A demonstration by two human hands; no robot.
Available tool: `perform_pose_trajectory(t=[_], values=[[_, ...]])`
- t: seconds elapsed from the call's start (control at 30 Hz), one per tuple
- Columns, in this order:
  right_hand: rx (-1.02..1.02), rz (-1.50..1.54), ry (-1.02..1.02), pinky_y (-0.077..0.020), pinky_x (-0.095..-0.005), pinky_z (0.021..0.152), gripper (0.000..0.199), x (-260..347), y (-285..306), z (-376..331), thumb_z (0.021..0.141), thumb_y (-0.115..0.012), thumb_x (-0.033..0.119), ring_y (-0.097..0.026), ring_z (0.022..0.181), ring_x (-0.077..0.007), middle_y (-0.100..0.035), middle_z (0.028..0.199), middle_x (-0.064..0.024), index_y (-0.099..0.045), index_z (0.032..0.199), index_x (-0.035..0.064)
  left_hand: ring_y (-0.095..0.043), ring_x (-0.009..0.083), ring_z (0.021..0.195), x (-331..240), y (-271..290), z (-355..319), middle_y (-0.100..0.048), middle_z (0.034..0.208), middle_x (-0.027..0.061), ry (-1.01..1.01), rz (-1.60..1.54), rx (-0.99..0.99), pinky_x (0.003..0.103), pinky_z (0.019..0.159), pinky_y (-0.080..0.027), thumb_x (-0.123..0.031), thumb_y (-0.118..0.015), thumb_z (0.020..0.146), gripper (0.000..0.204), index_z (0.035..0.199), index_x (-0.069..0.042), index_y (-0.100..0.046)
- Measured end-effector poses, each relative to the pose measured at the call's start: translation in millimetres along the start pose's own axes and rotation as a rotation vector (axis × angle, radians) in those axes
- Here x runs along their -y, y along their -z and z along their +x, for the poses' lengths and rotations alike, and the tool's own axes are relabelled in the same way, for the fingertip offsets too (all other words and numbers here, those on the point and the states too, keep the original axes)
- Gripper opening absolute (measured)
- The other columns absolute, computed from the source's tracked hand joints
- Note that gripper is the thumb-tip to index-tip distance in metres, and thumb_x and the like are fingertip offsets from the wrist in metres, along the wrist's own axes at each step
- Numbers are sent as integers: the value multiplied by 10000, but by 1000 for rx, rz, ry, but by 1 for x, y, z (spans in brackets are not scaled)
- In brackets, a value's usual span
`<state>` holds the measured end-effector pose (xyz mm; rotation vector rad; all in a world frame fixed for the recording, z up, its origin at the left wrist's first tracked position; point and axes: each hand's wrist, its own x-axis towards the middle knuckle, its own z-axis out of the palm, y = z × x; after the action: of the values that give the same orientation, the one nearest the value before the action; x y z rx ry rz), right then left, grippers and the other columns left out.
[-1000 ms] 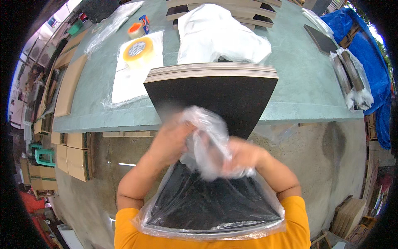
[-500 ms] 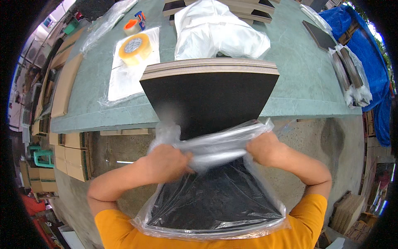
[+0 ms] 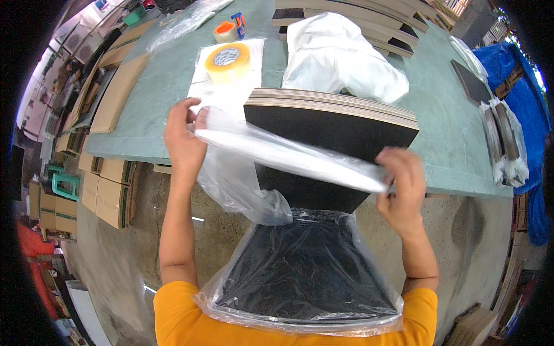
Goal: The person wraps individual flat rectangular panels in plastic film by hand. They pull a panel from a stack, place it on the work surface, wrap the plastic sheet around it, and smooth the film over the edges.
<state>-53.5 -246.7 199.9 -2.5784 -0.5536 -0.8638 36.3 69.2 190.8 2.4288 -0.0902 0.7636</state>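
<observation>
A thick stack of black-faced boards [image 3: 323,126] leans against the table's near edge, its layered pale edges on top. Clear plastic bag [image 3: 311,268] covers the lower part of the stack, down close to my body. Across the upper part, a folded band of the plastic is stretched taut, blurred by motion. Its left end is gripped between the fingers and thumb of my left hand [image 3: 186,138]. My right hand [image 3: 402,187] closes on the other end, lower and to the right. Loose plastic hangs below my left hand, left of the boards.
On the green table [image 3: 444,138] lie a large tape roll [image 3: 227,61], a smaller tape roll [image 3: 225,32] and a white bundle [image 3: 343,57]. Stacked boards [image 3: 352,26] stand behind. Wrapped boards [image 3: 508,141] sit right, beside blue tarp [image 3: 534,155]. Cartons [image 3: 109,193] stand on the left floor.
Both hands have risen from the middle of the stack and spread apart. The bunched plastic is drawn up into a taut band across the upper boards. The view has shifted left.
</observation>
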Motion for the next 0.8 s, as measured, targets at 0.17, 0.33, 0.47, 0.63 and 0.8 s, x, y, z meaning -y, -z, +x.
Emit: perform_pose_trajectory(t=[0.17,0.33,0.47,0.63,0.8], values=[[-41,-417,-142,-326,-416,893,673,-24,6,6,535,-467,-113,-442,1014,-297,-486,1085,-125,-480,1163,128,-512,206,720,-29,-2,-8,-437,1117,81,-333,21,287,317,639,-454,98,-464,666,601,1175,-220,-478],[-97,-214,-147,-422,-316,730,540,-26,26,-22,566,-484,-129,-520,853,-236,-544,959,-128,-598,1036,111,-533,203,752,-36,16,-23,-484,1064,80,-442,46,139,284,639,-454,93,-517,604,589,1123,-186,-536],[-43,417,-325,-408,-237,578,288,-25,55,-23,598,-543,-72,-535,700,-186,-577,802,-103,-642,847,32,-549,176,705,-29,30,-25,-581,862,80,-411,-301,248,245,602,-434,59,-575,580,422,981,-68,-611],[375,1655,-600,-383,-213,527,111,-60,45,-61,606,-617,70,-528,640,-141,-583,750,-81,-601,683,-9,-546,176,720,21,32,-47,-588,840,101,431,-1369,968,267,660,-411,-108,-641,545,275,785,23,-616],[702,1261,-1303,-391,-253,546,88,-75,-63,-172,616,-515,90,-491,587,-130,-550,690,-64,-545,677,33,-495,129,742,59,-37,-127,-544,763,54,955,-1280,1302,238,678,-390,-136,-649,639,295,876,10,-552]])
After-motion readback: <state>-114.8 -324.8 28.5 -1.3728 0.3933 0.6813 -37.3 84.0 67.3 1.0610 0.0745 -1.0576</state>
